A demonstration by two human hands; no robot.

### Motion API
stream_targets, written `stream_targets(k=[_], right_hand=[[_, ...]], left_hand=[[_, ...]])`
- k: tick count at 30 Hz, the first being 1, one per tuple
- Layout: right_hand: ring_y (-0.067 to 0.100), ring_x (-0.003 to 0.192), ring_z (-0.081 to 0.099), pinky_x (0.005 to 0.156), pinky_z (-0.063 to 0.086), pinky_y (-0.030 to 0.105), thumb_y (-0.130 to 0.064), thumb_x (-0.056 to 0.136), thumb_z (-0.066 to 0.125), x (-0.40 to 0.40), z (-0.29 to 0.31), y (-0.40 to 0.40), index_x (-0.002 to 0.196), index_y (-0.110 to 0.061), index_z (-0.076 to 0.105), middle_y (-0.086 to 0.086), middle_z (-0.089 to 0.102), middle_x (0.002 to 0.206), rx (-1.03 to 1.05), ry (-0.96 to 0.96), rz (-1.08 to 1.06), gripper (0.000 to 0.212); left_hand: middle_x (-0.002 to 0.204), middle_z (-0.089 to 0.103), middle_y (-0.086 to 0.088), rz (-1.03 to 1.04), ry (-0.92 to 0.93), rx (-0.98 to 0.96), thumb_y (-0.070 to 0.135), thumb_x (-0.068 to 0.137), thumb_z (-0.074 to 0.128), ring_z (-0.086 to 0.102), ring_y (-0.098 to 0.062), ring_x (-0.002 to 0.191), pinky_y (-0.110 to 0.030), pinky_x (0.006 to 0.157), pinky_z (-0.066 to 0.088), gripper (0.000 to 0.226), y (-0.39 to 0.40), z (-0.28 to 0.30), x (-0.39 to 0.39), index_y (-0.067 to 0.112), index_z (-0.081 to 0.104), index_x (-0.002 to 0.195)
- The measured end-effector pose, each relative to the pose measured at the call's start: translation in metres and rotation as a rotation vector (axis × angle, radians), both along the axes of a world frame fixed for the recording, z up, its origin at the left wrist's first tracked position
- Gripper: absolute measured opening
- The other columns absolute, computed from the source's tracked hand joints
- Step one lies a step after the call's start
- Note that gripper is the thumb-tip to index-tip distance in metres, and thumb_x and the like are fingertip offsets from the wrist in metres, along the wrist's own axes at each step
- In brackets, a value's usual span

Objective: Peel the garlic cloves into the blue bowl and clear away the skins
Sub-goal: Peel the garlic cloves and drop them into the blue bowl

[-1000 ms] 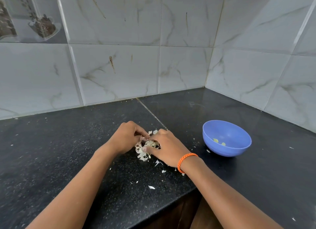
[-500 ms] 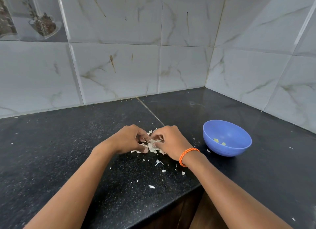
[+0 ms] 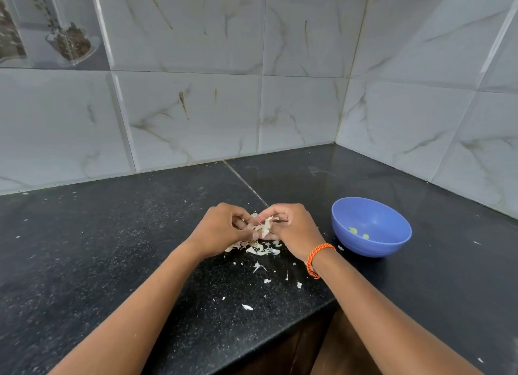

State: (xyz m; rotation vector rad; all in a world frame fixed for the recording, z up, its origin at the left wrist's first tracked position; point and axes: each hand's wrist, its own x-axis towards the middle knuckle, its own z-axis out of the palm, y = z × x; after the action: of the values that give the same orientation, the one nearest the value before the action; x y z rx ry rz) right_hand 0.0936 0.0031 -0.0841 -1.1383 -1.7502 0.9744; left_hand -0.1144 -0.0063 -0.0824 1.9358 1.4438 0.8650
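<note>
Skins sit bunched between my 2 hands, lifted a little off the counter now, where 1 second ago I was pressing them down flat on it. My left hand curls round one side of the clump and my right hand pinches the other, fingertips nearly meeting. Some of the pile stays on the counter just under my hands, and small scraps lie scattered nearer the front edge, same as before. An orange band circles my right wrist. To my right stands the blue bowl, unmoved, with 2 peeled cloves lying in its bottom.
</note>
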Motion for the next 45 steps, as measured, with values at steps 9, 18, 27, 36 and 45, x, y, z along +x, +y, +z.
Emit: stream_targets(k=[9,18,27,36,45], right_hand=[[0.017,0.071,0.079,0.067,0.064,0.024,0.001,0.085,0.085,0.002,0.007,-0.007,0.091,-0.005,0.079,0.009,0.079,0.085,0.1,-0.026,-0.117,0.01],[0.005,0.072,0.078,0.076,0.066,0.031,0.001,0.101,0.064,0.005,0.009,-0.005,0.092,-0.018,0.076,0.006,0.074,0.099,0.199,-0.275,-0.128,0.025],[0.009,0.076,0.072,0.074,0.061,0.027,-0.015,0.079,0.092,0.01,0.007,-0.003,0.085,-0.025,0.078,-0.009,0.075,0.082,0.223,-0.249,-0.164,0.018],[0.015,0.076,0.077,0.084,0.065,0.039,-0.014,0.087,0.086,0.015,0.005,-0.002,0.093,-0.026,0.079,-0.007,0.077,0.091,0.188,-0.232,-0.099,0.014],[0.003,0.084,0.076,0.075,0.063,0.025,0.0,0.106,0.053,0.019,0.007,-0.003,0.1,-0.021,0.079,-0.004,0.079,0.101,0.183,-0.314,-0.083,0.034]], left_hand=[[0.073,0.078,0.009,0.101,0.018,0.129,0.022,0.088,0.089,0.075,-0.011,0.072,-0.032,0.079,0.062,0.011,0.003,-0.003,0.001,0.029,0.081,0.086],[0.098,0.066,0.012,0.059,0.116,0.237,0.017,0.097,0.077,0.058,-0.006,0.081,-0.023,0.072,0.042,0.016,0.001,0.0,0.001,0.032,0.081,0.1],[0.098,0.07,0.022,-0.103,0.27,0.169,0.04,0.088,0.085,0.061,0.001,0.092,-0.028,0.079,0.052,0.006,-0.001,-0.005,0.006,0.043,0.083,0.092],[0.095,0.065,0.018,-0.074,0.388,0.209,0.038,0.095,0.081,0.054,0.0,0.092,-0.028,0.079,0.045,0.012,-0.001,-0.012,0.013,0.034,0.07,0.094],[0.079,0.073,0.012,-0.014,0.193,0.19,0.037,0.091,0.087,0.06,-0.001,0.07,-0.022,0.065,0.044,0.017,0.002,-0.01,0.006,0.033,0.073,0.081]])
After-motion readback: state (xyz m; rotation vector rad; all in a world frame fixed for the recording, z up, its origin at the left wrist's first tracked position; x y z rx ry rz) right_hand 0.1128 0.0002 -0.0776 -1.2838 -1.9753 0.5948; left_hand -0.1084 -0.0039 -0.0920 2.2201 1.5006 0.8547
